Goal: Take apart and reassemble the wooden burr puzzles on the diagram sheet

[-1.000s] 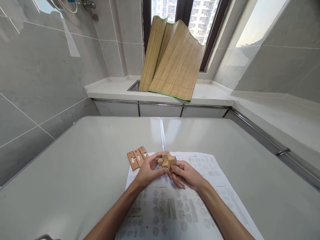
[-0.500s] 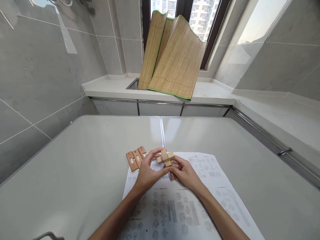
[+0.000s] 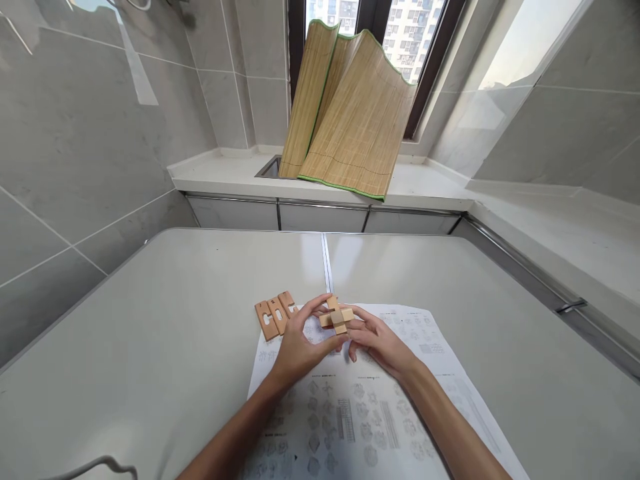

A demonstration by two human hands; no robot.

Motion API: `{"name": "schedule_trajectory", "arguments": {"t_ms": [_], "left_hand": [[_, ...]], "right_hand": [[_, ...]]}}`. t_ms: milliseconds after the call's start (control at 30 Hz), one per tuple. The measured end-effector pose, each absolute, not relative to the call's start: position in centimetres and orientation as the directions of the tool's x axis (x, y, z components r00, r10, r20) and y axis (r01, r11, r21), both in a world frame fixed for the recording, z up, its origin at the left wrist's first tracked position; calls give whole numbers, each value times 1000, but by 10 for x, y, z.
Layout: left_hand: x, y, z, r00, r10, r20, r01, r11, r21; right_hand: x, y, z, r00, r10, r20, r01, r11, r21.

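Both of my hands hold a small wooden cross-shaped puzzle (image 3: 336, 317) just above a printed instruction sheet (image 3: 360, 413). My left hand (image 3: 297, 343) grips it from the left, thumb and fingers curled around its arms. From the right, my right hand (image 3: 380, 343) pinches it with the fingertips. Three loose notched wooden pieces (image 3: 275, 315) lie side by side on the table, just left of my left hand at the sheet's top corner.
The grey table (image 3: 175, 320) has a seam down its middle. Beyond its far edge runs a white ledge (image 3: 225, 175) with a bamboo mat (image 3: 345, 113) leaning against the window. Tiled walls stand left and right. A thin cable (image 3: 95, 465) shows at the bottom left.
The wooden puzzle has turned in my fingers and now looks flatter, with a thin bar pointing right. My hands stay in nearly the same place.
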State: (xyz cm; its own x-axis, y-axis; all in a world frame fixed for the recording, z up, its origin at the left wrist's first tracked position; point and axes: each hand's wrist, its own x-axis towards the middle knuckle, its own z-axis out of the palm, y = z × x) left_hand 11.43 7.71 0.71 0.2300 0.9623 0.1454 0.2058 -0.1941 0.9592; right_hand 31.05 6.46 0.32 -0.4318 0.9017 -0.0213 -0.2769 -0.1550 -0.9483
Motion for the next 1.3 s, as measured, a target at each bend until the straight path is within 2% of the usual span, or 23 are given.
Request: {"name": "schedule_trajectory", "arguments": {"t_ms": [100,233,367,467,633,767,933,1067,1300], "left_hand": [[115,74,9,235,954,186,221,-238,946],[116,71,10,276,943,186,184,-242,953],[115,73,7,306,943,134,90,-168,982],[112,79,3,311,944,113,-43,-105,994],[110,86,2,287,953,93,-193,-38,980],[112,85,2,294,953,73,-200,-14,980],[115,84,0,314,943,107,-188,-48,981],[115,83,-1,331,940,86,-199,-19,980],[115,80,-2,383,924,10,-157,54,986]], "right_hand": [[314,65,2,-449,892,-52,-368,-238,-899],[314,62,3,-466,884,-39,-385,-242,-891],[312,62,3,-422,904,-70,-377,-245,-893],[313,65,0,-388,917,-95,-343,-239,-908],[312,68,-3,-238,967,-87,-176,-131,-976],[309,68,-9,-37,998,47,122,51,-991],[306,69,-24,-56,981,188,394,195,-898],[307,69,-32,-83,972,220,492,232,-839],[310,69,-33,-117,970,211,527,241,-815]]}}
